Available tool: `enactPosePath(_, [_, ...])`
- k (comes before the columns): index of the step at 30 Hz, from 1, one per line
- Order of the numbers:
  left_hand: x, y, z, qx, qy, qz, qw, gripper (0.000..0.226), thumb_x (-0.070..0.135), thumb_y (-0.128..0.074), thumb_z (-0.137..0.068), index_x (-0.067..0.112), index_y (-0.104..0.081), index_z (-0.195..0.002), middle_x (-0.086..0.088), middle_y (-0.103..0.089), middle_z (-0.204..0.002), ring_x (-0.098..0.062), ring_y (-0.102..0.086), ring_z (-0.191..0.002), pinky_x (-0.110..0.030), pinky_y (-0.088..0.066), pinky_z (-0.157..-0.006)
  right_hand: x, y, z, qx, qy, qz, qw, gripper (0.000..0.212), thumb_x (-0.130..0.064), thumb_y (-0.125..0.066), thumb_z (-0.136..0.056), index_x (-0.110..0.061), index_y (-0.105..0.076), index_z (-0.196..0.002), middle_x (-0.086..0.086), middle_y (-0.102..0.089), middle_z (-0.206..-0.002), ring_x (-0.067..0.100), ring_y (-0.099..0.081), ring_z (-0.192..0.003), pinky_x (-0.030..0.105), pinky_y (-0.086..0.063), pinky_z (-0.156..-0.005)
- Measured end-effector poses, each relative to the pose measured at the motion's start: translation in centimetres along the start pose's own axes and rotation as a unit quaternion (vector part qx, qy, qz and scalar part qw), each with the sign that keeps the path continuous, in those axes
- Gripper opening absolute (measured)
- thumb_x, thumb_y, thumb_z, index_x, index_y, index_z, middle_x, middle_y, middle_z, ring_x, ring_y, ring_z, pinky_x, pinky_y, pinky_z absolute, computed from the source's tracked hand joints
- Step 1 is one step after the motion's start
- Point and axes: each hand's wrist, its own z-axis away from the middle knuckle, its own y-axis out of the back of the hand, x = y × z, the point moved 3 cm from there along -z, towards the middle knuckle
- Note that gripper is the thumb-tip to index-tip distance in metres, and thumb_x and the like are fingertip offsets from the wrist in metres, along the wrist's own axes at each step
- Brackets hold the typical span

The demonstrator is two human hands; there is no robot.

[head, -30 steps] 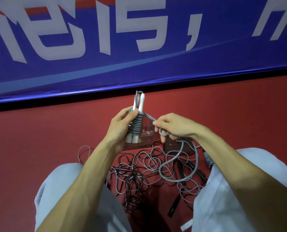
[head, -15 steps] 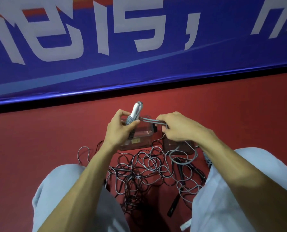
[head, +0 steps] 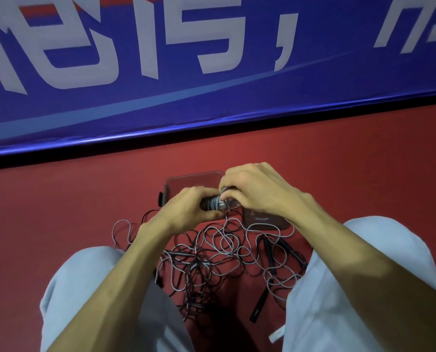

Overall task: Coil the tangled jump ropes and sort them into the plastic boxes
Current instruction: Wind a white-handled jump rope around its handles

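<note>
**Both hands on one wound rope, held in front of the clear box**

The left hand (head: pixel 186 212) has its fingers curled fully round a grey jump rope (head: pixel 213 204). The rope's cord is wound in tight turns into a short, thick bundle that lies roughly level between the two hands. The right hand (head: pixel 257 191) meets it from the other side, knuckles up. Its fingers are bent down over the bundle's right end and onto the grey cord there (which fingers actually pinch the cord is hidden under the hand). The hands are almost touching, with only a short stretch of coils showing between them.

The bundle is held off the floor, in front of a clear plastic box (head: pixel 194 175) with a dark clasp (head: pixel 161 199) on its left side. It overlaps the box's near edge in this view, and whether it is inside the box or above it cannot be told. A second clear plastic box (head: pixel 265 221) lies just to the right, partly hidden by the right wrist.

Nearer the person, between two knees in pale blue trousers (head: pixel 85 288), a tangle of thin grey and black cords (head: pixel 212 255) sprawls on the red floor (head: pixel 59 212). It reaches up to the second box. Slim black handles (head: pixel 270 252) lie among the loops on the right. A blue banner (head: pixel 212 80) with large white characters runs along the back.
</note>
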Motion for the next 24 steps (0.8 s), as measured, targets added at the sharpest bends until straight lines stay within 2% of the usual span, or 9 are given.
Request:
enactPosePath(4, [0.6, -0.3, 0.4, -0.031, -0.017, 0.023, 0.999, 0.011, 0.026, -0.073, -0.081, 0.030, -0.064, -0.085, -0.004, -0.062, -0.070, -0.010, -0.047, -0.056, -0.036, -0.043, -0.058, 0.4, -0.4, -0.3, 0.045, -0.055, -0.072, 0.995, 0.012, -0.035, -0.070, -0.083, -0.023, -0.072, -0.086, -0.010, -0.070, -0.085, 0.013, -0.063, -0.084, 0.026, -0.036, -0.065])
enactPosePath(7, [0.8, -0.2, 0.5, -0.025, 0.002, 0.048, 0.999, 0.037, 0.064, -0.070, -0.072, 0.035, -0.068, -0.096, -0.001, -0.065, -0.074, -0.018, -0.055, -0.063, -0.037, -0.046, -0.062, 1.4, -0.4, -0.4, 0.080, -0.149, -0.151, 0.974, 0.017, -0.038, -0.080, -0.070, -0.026, -0.072, -0.078, -0.011, -0.069, -0.076, 0.009, -0.062, -0.073, 0.028, -0.047, -0.064])
enactPosePath(9, [1.0, -0.3, 0.6, -0.017, 0.019, 0.052, 0.998, 0.048, 0.079, -0.062, -0.068, 0.039, -0.069, -0.092, 0.004, -0.057, -0.063, -0.015, -0.046, -0.057, -0.037, -0.038, -0.058, 2.2, -0.6, -0.4, 0.088, -0.197, -0.194, 0.957, 0.025, -0.041, -0.086, -0.060, -0.026, -0.070, -0.073, -0.011, -0.066, -0.068, 0.008, -0.059, -0.066, 0.028, -0.048, -0.061])
enactPosePath(12, [1.3, -0.1, 0.7, -0.001, 0.011, 0.092, 0.996, 0.021, 0.055, -0.071, -0.080, 0.035, -0.067, -0.081, 0.010, -0.049, -0.058, -0.008, -0.040, -0.053, -0.031, -0.032, -0.055, 3.2, -1.4, -0.5, 0.079, -0.232, -0.258, 0.935, 0.024, -0.036, -0.088, -0.060, -0.025, -0.070, -0.071, -0.009, -0.068, -0.068, 0.008, -0.059, -0.066, 0.027, -0.048, -0.062])
enactPosePath(14, [1.6, 0.5, 0.8, 0.002, 0.011, 0.183, 0.983, 0.003, 0.029, -0.073, -0.086, 0.030, -0.071, -0.088, 0.006, -0.059, -0.065, -0.007, -0.048, -0.056, -0.027, -0.038, -0.056, 3.9, -1.8, -0.6, 0.079, -0.245, -0.318, 0.912, 0.016, -0.027, -0.085, -0.068, -0.021, -0.072, -0.075, -0.008, -0.069, -0.072, 0.004, -0.058, -0.066, 0.023, -0.046, -0.065])
enactPosePath(17, [2.0, 1.8, 0.9, 0.053, 0.023, 0.308, 0.950, 0.018, 0.008, -0.064, -0.091, 0.024, -0.072, -0.093, 0.007, -0.071, -0.076, -0.005, -0.061, -0.067, -0.021, -0.048, -0.065, 4.2, -1.7, -0.7, 0.088, -0.250, -0.421, 0.867, 0.012, -0.005, -0.071, -0.082, -0.017, -0.072, -0.081, -0.011, -0.067, -0.069, 0.000, -0.056, -0.064, 0.018, -0.043, -0.065])
enactPosePath(19, [2.1, 2.5, 1.0, 0.105, 0.043, 0.368, 0.923, 0.022, 0.005, -0.057, -0.093, 0.021, -0.071, -0.091, 0.010, -0.069, -0.071, -0.003, -0.062, -0.062, -0.018, -0.051, -0.060, 4.1, -1.7, -0.7, 0.081, -0.239, -0.479, 0.841, 0.011, -0.004, -0.066, -0.086, -0.014, -0.071, -0.086, -0.012, -0.063, -0.062, 0.000, -0.049, -0.053, 0.015, -0.038, -0.052])
enactPosePath(22, [1.7, 2.8, 1.0, 0.171, 0.099, 0.444, 0.874, 0.020, 0.007, -0.051, -0.096, 0.011, -0.069, -0.088, 0.000, -0.063, -0.074, -0.004, -0.058, -0.056, -0.019, -0.048, -0.048, 3.6, -2.0, -0.7, 0.015, -0.239, -0.542, 0.806, 0.013, -0.011, -0.061, -0.093, -0.010, -0.069, -0.104, 0.002, -0.067, -0.078, 0.007, -0.046, -0.052, 0.015, -0.032, -0.040])
enactPosePath(24, [1.0, 2.7, 0.8, 0.198, 0.142, 0.466, 0.851, 0.018, 0.012, -0.050, -0.095, 0.007, -0.067, -0.090, -0.008, -0.059, -0.079, -0.011, -0.055, -0.060, -0.021, -0.047, -0.050, 3.4, -2.4, -0.8, -0.026, -0.246, -0.560, 0.791, 0.019, -0.008, -0.054, -0.096, -0.007, -0.063, -0.113, 0.008, -0.069, -0.088, 0.009, -0.047, -0.052, 0.015, -0.031, -0.038])
